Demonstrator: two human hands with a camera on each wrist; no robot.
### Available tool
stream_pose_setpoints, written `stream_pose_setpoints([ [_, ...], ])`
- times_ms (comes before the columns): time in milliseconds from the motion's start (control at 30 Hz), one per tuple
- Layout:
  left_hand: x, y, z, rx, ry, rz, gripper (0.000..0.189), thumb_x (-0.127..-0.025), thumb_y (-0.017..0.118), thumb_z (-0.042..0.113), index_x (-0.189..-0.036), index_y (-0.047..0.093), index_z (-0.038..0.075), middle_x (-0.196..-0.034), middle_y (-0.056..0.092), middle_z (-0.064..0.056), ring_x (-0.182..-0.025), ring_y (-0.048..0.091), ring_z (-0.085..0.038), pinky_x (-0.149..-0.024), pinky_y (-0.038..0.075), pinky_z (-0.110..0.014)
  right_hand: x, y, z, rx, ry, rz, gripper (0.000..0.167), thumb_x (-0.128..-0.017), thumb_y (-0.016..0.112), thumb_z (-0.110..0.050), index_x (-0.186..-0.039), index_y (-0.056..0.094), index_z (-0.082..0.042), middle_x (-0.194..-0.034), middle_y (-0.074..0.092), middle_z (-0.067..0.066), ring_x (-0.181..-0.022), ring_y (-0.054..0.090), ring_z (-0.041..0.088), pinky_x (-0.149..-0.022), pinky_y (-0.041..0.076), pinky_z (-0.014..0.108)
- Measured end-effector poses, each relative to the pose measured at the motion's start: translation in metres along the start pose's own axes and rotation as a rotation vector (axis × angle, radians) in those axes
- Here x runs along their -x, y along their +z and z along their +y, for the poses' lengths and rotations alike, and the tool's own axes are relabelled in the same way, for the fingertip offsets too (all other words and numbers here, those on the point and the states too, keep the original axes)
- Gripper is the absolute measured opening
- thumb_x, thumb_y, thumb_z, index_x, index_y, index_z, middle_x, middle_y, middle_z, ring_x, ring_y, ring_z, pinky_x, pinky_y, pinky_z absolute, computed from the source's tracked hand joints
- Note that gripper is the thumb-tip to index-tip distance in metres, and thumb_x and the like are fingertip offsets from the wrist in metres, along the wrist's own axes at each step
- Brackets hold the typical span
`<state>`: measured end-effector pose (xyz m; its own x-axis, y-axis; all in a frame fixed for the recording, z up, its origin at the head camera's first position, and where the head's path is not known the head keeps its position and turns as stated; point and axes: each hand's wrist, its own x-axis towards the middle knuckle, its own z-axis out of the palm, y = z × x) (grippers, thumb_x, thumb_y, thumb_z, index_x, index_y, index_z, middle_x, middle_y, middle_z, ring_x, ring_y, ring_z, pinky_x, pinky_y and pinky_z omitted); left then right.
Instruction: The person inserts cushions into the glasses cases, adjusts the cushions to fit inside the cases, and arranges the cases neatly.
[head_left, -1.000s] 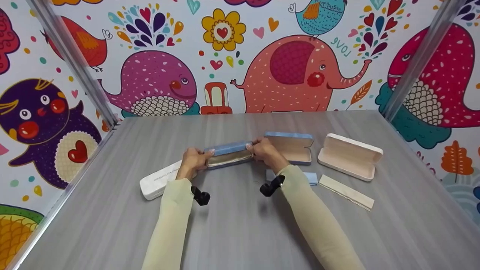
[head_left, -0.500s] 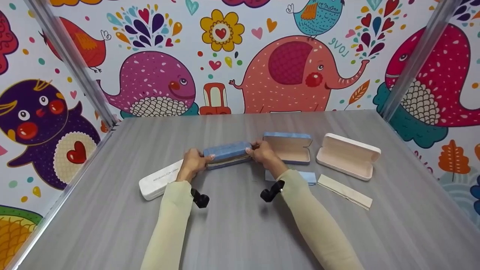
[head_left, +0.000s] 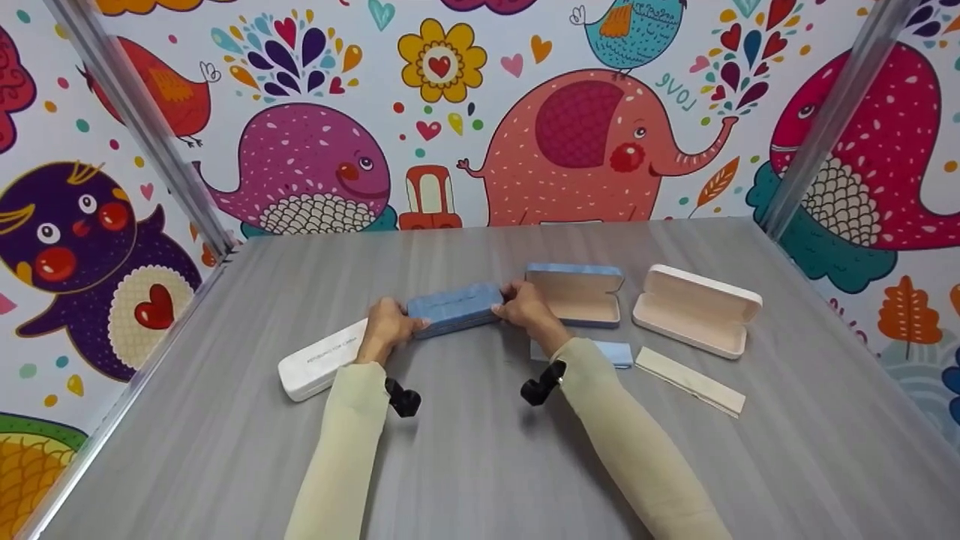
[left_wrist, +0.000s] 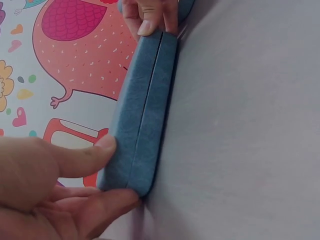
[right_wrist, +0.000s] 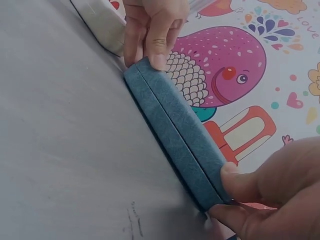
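The left hand and right hand pinch opposite ends of the blue glasses case on the tabletop, lid down. The white glasses case is also closed. Apparently remaining: the open blue case and open cream case, 2 folded cloths outside.

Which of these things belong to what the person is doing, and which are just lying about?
In use:
closed blue oblong case, gripped by the left hand and right hand

Seemingly just lying about:
closed white oblong case with lettering
open oblong blue case, beige inside
open oblong white case, pinkish inside
folded light-blue cloth
folded cream cloth
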<state>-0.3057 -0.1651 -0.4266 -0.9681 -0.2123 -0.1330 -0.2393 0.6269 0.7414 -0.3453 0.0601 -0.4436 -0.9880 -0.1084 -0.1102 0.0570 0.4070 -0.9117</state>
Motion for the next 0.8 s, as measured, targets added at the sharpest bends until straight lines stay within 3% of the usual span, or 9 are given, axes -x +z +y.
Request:
stream_pose_setpoints([
  [100,0.000,0.001,0.001,0.005,-0.023,-0.001,0.029,-0.083,0.081,0.012,-0.077,0.054,0.005,-0.069,0.049,-0.003,-0.052,0.046,-0.013,-0.045,0.035,-0.024,0.000,-0.001,-0.002,0.032,0.000,0.002,0.025,-0.090,0.070,0.001,-0.112,0.057,0.001,-0.110,0.057,0.013,-0.088,0.056,0.019,-0.075,0.057,0.031],
  [200,0.001,0.003,0.002,0.010,-0.042,0.003,0.025,-0.085,0.080,0.011,-0.096,0.064,-0.004,-0.085,0.059,-0.010,-0.062,0.052,-0.016,-0.050,0.039,-0.024,-0.001,-0.001,-0.004,0.057,0.008,0.000,0.028,-0.089,0.071,0.001,-0.113,0.057,0.002,-0.111,0.058,0.014,-0.083,0.056,0.018,-0.071,0.055,0.028],
  [300,0.004,0.003,0.006,0.019,-0.051,0.001,0.045,-0.087,0.078,0.010,-0.124,0.060,-0.008,-0.116,0.064,-0.021,-0.088,0.061,-0.023,-0.072,0.053,-0.030,-0.002,-0.003,-0.007,0.102,0.028,0.002,0.032,-0.088,0.073,-0.001,-0.116,0.058,0.003,-0.115,0.061,0.018,-0.083,0.056,0.019,-0.074,0.055,0.030],
  [400,0.006,0.003,0.008,0.028,-0.049,-0.006,0.059,-0.088,0.076,0.010,-0.139,0.051,-0.008,-0.141,0.055,-0.026,-0.115,0.057,-0.030,-0.100,0.051,-0.041,-0.002,-0.004,-0.010,0.165,0.045,0.001,0.035,-0.089,0.073,-0.004,-0.120,0.058,0.003,-0.120,0.062,0.021,-0.090,0.058,0.021,-0.083,0.055,0.035],
  [500,0.008,0.003,0.010,0.022,-0.035,-0.009,0.061,-0.088,0.075,0.009,-0.140,0.049,-0.009,-0.144,0.052,-0.028,-0.129,0.053,-0.035,-0.112,0.044,-0.046,-0.002,-0.005,-0.012,0.187,0.044,-0.011,0.040,-0.090,0.072,-0.005,-0.126,0.057,0.003,-0.128,0.062,0.021,-0.107,0.061,0.028,-0.095,0.053,0.040],
  [633,0.013,0.003,0.016,-0.039,0.003,0.015,0.060,-0.087,0.073,0.009,-0.138,0.050,-0.011,-0.142,0.053,-0.030,-0.132,0.052,-0.039,-0.114,0.042,-0.047,0.000,-0.006,-0.014,0.161,0.022,-0.046,0.048,-0.091,0.070,-0.005,-0.135,0.054,0.003,-0.140,0.057,0.022,-0.130,0.054,0.033,-0.108,0.048,0.043],
  [800,0.019,0.000,0.026,-0.101,0.023,0.070,0.059,-0.091,0.069,0.013,-0.142,0.048,-0.007,-0.145,0.052,-0.026,-0.135,0.050,-0.039,-0.114,0.042,-0.048,0.008,-0.011,-0.021,0.096,0.009,-0.096,0.048,-0.094,0.067,-0.008,-0.138,0.054,0.000,-0.145,0.053,0.021,-0.128,0.056,0.032,-0.105,0.050,0.044],
])
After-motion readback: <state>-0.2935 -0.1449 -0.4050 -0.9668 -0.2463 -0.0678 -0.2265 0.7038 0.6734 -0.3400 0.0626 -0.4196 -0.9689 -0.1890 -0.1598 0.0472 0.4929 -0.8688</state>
